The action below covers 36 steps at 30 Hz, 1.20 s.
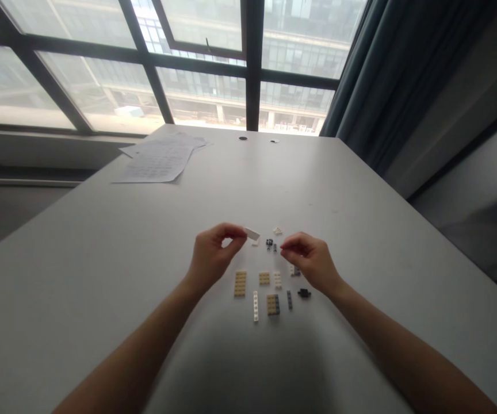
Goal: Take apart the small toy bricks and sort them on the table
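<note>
My left hand [216, 253] pinches a flat white building-brick piece [252, 234] between thumb and fingertips, over another small white piece [255, 242]. My right hand [311, 259] has its thumb and fingers drawn together beside small dark grey pieces [270, 243]; whatever is between them is too small to make out. Below the hands lie a long tan plate [240, 284], a smaller tan plate [264, 278], a white plate [278, 280] and a tan-and-grey plate [273, 305]. A narrow white strip [256, 306], a dark grey strip [289, 299] and a black piece [304, 293] lie closest to me.
Small white pieces [278, 231] lie just beyond the hands. A white-and-grey piece [295, 270] is partly covered by my right hand. Paper sheets [156, 161] rest at the white table's [102, 299] far left. Windows stand behind, with a dark curtain [373, 80] at right.
</note>
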Available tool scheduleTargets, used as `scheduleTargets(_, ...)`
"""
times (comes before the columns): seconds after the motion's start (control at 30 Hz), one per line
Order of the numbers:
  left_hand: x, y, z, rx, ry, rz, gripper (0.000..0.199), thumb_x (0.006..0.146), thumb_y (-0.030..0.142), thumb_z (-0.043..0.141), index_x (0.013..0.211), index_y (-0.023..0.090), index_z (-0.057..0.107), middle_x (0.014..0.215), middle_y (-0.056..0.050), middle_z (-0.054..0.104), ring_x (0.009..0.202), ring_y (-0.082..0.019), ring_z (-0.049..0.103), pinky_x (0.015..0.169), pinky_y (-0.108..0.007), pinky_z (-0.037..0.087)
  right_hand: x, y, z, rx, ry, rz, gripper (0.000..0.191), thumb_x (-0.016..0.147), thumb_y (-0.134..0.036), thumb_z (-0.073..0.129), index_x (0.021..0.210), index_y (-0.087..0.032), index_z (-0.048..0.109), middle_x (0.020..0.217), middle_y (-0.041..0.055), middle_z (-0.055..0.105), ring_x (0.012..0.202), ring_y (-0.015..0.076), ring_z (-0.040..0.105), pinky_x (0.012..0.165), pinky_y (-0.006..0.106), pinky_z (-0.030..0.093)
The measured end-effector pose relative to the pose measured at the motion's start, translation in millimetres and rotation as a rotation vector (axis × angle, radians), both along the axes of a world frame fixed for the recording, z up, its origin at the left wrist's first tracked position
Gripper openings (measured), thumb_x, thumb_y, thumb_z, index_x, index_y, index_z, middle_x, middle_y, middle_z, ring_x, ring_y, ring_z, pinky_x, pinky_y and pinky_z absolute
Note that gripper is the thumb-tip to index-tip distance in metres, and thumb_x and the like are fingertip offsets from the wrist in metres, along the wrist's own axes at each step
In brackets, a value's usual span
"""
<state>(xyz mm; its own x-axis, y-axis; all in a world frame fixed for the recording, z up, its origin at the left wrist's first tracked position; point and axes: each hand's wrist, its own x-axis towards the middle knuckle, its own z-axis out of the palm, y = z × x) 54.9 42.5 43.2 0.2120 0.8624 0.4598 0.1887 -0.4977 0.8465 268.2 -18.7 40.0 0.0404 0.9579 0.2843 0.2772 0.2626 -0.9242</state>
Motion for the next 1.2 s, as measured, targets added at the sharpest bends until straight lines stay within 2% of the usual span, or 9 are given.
scheduleTargets(0.1,-12,15,-7.5,-0.058,0.046,0.083,0.01,0.073,0.023,0.065,0.078,0.015,0.065,0.075,-0.003,0.069,0.07,-0.016,0.066,0.07,-0.03,0.055,7,5,-2.7,-0.023,-0.068,-0.049,0.006,0.077,-0.024,0.068,0.081,-0.019,0.068,0.08,0.0024,0.067,0.072,0.0157,0.062,0.068,0.029,0.051)
scheduleTargets(0.2,-20,26,-21.5,-0.074,0.222,0.125,0.013,0.071,0.023,0.061,0.082,0.015,0.064,0.075,-0.002,0.068,0.068,-0.015,0.064,0.069,-0.029,0.054,12,15,-2.7,-0.014,-0.237,-0.054,0.011,0.078,-0.024,0.067,0.088,-0.02,0.069,0.086,0.0037,0.067,0.074,0.016,0.061,0.068,0.03,0.05)
scheduleTargets(0.4,-22,27,-37.9,-0.093,0.406,0.084,0.014,0.071,0.02,0.055,0.078,0.018,0.067,0.068,-0.001,0.068,0.06,-0.015,0.061,0.059,-0.027,0.05,-1,49,-6.0,0.02,-0.717,0.01,0.027,0.076,-0.024,0.071,0.103,-0.017,0.07,0.103,0.0086,0.065,0.101,0.023,0.055,0.092,0.037,0.043)
scheduleTargets(0.53,-20,23,-38.7,-0.057,0.457,0.053,0.018,0.074,0.022,0.054,0.082,0.019,0.07,0.069,-0.001,0.068,0.062,-0.015,0.06,0.062,-0.027,0.049,-20,66,-13.9,-0.035,-0.906,0.062,0.033,0.078,-0.033,0.07,0.108,-0.018,0.069,0.109,0.0098,0.063,0.104,0.0252,0.053,0.092,0.038,0.041)
scheduleTargets(0.67,-22,23,-40.5,-0.023,0.491,0.049,0.019,0.078,0.024,0.055,0.089,0.019,0.07,0.079,-0.003,0.068,0.071,-0.017,0.061,0.071,-0.03,0.05,-31,71,-16.7,-0.036,-0.994,0.064,0.029,0.081,-0.036,0.066,0.103,-0.018,0.07,0.108,0.0113,0.063,0.104,0.0279,0.051,0.088,0.04,0.041)
scheduleTargets(0.9,-30,26,-44.3,0.142,0.675,-0.041,0.031,0.075,0.034,0.067,0.104,0.022,0.069,0.105,-0.006,0.065,0.098,-0.025,0.057,0.09,-0.041,0.047,-30,75,-16.5,-0.015,-0.93,0.118,0.02,0.083,-0.028,0.064,0.098,-0.016,0.07,0.108,0.0122,0.064,0.107,0.0281,0.051,0.092,0.043,0.038)
scheduleTargets(1.0,-31,27,-45.8,0.18,0.716,-0.06,0.028,0.077,0.035,0.066,0.102,0.023,0.071,0.107,-0.006,0.064,0.098,-0.024,0.056,0.091,-0.042,0.046,-24,76,-13.8,-0.078,-0.71,0.168,0.023,0.087,-0.031,0.06,0.103,-0.017,0.068,0.107,0.0097,0.065,0.099,0.0222,0.056,0.088,0.037,0.043)
scheduleTargets(1.13,-30,28,-48.4,0.194,0.713,-0.059,0.026,0.078,0.036,0.066,0.1,0.023,0.071,0.107,-0.006,0.064,0.098,-0.024,0.055,0.092,-0.042,0.045,-14,67,-2.9,-0.292,0.173,0.366,0.036,0.091,-0.047,0.049,0.111,-0.021,0.065,0.113,0.0086,0.065,0.088,0.0176,0.061,0.077,0.033,0.05)
scheduleTargets(1.2,-30,29,-49.3,0.198,0.708,-0.058,0.025,0.078,0.036,0.066,0.099,0.023,0.071,0.106,-0.006,0.064,0.097,-0.024,0.055,0.091,-0.042,0.045,-12,60,3.5,-0.321,0.455,0.424,0.039,0.088,-0.053,0.051,0.109,-0.023,0.066,0.119,0.0077,0.064,0.092,0.018,0.061,0.077,0.033,0.051)
